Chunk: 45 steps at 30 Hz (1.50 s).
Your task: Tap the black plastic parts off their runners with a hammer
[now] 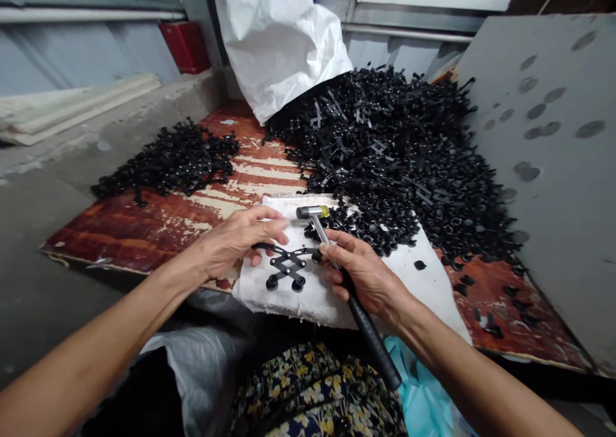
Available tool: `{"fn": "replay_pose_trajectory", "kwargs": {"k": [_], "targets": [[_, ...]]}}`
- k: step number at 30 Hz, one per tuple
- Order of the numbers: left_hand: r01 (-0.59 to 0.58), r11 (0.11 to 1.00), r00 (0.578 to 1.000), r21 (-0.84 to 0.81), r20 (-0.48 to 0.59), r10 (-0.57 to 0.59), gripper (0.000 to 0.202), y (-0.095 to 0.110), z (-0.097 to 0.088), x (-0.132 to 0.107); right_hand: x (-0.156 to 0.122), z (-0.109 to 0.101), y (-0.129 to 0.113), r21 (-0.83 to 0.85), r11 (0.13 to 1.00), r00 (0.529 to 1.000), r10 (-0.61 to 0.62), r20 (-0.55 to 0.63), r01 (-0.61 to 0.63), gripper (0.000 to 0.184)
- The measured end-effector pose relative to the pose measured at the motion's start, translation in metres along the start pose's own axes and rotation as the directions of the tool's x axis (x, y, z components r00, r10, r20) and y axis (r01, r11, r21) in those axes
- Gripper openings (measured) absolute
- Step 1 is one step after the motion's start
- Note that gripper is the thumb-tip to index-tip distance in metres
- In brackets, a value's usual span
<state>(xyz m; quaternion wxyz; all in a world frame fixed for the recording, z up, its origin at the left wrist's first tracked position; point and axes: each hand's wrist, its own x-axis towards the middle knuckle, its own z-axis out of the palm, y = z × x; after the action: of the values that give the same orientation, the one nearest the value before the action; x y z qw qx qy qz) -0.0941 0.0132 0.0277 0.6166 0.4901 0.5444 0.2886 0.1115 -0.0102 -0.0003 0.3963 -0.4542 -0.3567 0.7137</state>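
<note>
Closed grip of right hand [366,276] around hammer [370,328]. Left hand [231,244] on black plastic lattice [289,264], grip unclear, white cloth [423,289] beneath, black pile [385,142] at 12 o'clock.

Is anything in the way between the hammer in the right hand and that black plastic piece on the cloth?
Nothing visible stands in the way. The hammer hangs above the black plastic piece with only air between them, and the left hand touches the piece's left end, away from the hammer head.

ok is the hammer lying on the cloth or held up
Held up: the right hand grips the black handle of the hammer, and its head sits raised above the white cloth.
</note>
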Motion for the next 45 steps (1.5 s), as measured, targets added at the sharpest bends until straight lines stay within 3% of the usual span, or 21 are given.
{"fn": "replay_pose_trajectory", "kwargs": {"k": [3, 6, 10, 13, 17, 25, 26, 30, 33, 35, 41, 45], "targets": [[0.072, 0.963, 0.994, -0.26, -0.062, -0.091, 0.036, -0.012, 0.0, -0.009, 0.0, -0.001, 0.001, 0.059, 0.998, 1.0, 0.015, -0.016, -0.014, 0.033], [0.138, 0.875, 0.989, -0.464, 0.012, -0.149, 0.029, -0.024, 0.008, -0.02, 0.0, -0.001, 0.002, 0.08, 0.997, 0.999, 0.0, -0.045, 0.004, 0.037], [0.167, 0.779, 0.986, -0.605, 0.11, -0.126, 0.033, -0.029, 0.024, -0.032, 0.001, 0.0, 0.003, 0.051, 0.997, 0.995, -0.044, -0.085, 0.049, 0.039], [0.145, 0.796, 0.989, -0.588, 0.099, -0.107, 0.036, -0.027, 0.034, -0.033, 0.001, 0.0, 0.005, -0.016, 0.996, 0.99, -0.094, -0.107, 0.093, 0.039], [0.113, 0.885, 0.992, -0.452, 0.009, -0.122, 0.022, -0.023, 0.039, -0.024, 0.001, 0.001, 0.006, -0.174, 0.974, 0.981, -0.165, -0.106, 0.146, 0.04], [0.17, 0.956, 0.984, -0.24, -0.014, -0.178, 0.023, -0.013, 0.017, -0.004, -0.013, -0.024, -0.003, -0.496, 0.839, 0.96, -0.276, -0.038, 0.221, 0.039], [0.18, 0.958, 0.982, -0.223, -0.014, -0.188, 0.023, -0.011, 0.014, -0.002, -0.017, -0.028, -0.004, -0.556, 0.796, 0.952, -0.305, -0.027, 0.24, 0.041], [0.204, 0.951, 0.976, -0.232, -0.028, -0.216, 0.028, -0.004, 0.011, 0.003, -0.03, -0.04, -0.006, -0.862, 0.41, 0.903, -0.413, 0.116, 0.298, 0.047], [0.21, 0.941, 0.974, -0.267, -0.024, -0.224, 0.03, 0.0, 0.014, 0.006, -0.036, -0.045, -0.002, -0.912, 0.295, 0.915, -0.369, 0.166, 0.285, 0.047], [0.225, 0.931, 0.97, -0.289, -0.025, -0.242, 0.029, 0.001, 0.016, 0.007, -0.041, -0.049, 0.002, -0.917, 0.294, 0.924, -0.346, 0.16, 0.269, 0.047], [0.252, 0.896, 0.959, -0.367, -0.027, -0.281, 0.029, 0.005, 0.022, 0.009, -0.053, -0.054, 0.003, -0.883, 0.422, 0.938, -0.343, 0.056, 0.207, 0.046], [0.208, 0.92, 0.972, -0.333, -0.035, -0.232, 0.029, 0.005, 0.022, 0.008, -0.044, -0.054, 0.001, -0.897, 0.352, 0.906, -0.41, 0.108, 0.267, 0.046]]}}
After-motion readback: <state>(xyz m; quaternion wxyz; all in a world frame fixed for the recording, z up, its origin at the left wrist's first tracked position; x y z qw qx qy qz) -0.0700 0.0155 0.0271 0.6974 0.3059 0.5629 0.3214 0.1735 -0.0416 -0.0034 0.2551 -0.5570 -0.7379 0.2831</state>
